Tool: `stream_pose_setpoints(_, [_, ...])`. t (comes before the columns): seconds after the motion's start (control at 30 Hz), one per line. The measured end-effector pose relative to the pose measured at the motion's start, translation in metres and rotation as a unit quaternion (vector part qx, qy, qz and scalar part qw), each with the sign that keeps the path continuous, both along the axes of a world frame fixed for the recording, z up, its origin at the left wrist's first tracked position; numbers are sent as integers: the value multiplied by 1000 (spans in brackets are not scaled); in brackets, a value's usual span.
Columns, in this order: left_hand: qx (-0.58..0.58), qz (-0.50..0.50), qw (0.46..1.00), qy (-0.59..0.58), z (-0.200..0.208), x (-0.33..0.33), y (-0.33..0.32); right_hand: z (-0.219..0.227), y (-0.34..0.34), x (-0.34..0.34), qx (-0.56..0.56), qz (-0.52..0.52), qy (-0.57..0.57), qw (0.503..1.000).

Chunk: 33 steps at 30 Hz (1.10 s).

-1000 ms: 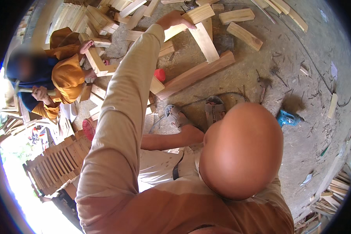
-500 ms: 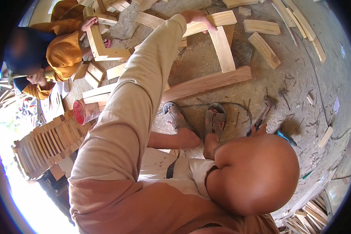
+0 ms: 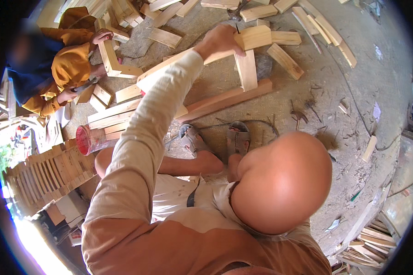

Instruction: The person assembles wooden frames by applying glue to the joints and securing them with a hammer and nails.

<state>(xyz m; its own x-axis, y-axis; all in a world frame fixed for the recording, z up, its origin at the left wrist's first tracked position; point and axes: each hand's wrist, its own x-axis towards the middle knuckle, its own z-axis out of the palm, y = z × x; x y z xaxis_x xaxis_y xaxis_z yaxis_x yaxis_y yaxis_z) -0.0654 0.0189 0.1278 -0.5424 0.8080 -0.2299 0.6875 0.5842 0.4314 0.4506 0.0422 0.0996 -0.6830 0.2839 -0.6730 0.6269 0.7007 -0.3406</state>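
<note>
My left hand [image 3: 220, 41] reaches to the far side, its fingers closed over a pale wooden board [image 3: 256, 37] at a corner joint. A thin dark nail [image 3: 237, 28] stands upright beside the fingers; whether it is in the wood or pinched, I cannot tell. Under the joint a short wooden piece [image 3: 247, 71] slants down to a long reddish beam [image 3: 229, 99] on the floor. My right hand is out of sight behind my bare knee [image 3: 287, 183]. Past the knee shows the head of a hammer [image 3: 299, 115]; its handle is hidden.
On the left a co-worker in an orange garment [image 3: 72, 64] handles an angled wooden piece [image 3: 110, 57]. A red-rimmed bucket [image 3: 83, 140] stands near stacked slats [image 3: 46, 172]. Loose wooden blocks [image 3: 285, 61] lie on the far floor. A dark cable [image 3: 348, 94] crosses the right side.
My left hand has shifted its grip on the board, and the upright nail now shows beside it. My right hand, seen earlier by the hammer, has gone behind the knee.
</note>
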Motion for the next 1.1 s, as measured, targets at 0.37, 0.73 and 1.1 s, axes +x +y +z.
stream_pose_setpoints(0.37, [150,6,972,182,29,179,-48,191,85,-38,38,-333,532,778])
stream_pose_setpoints(0.73, [139,18,976,167,32,191,-58,282,-11,-77,20,-223,569,792])
stream_pose_setpoints(1.1, [148,23,969,196,11,180,-47,198,15,-93,114,-115,469,868])
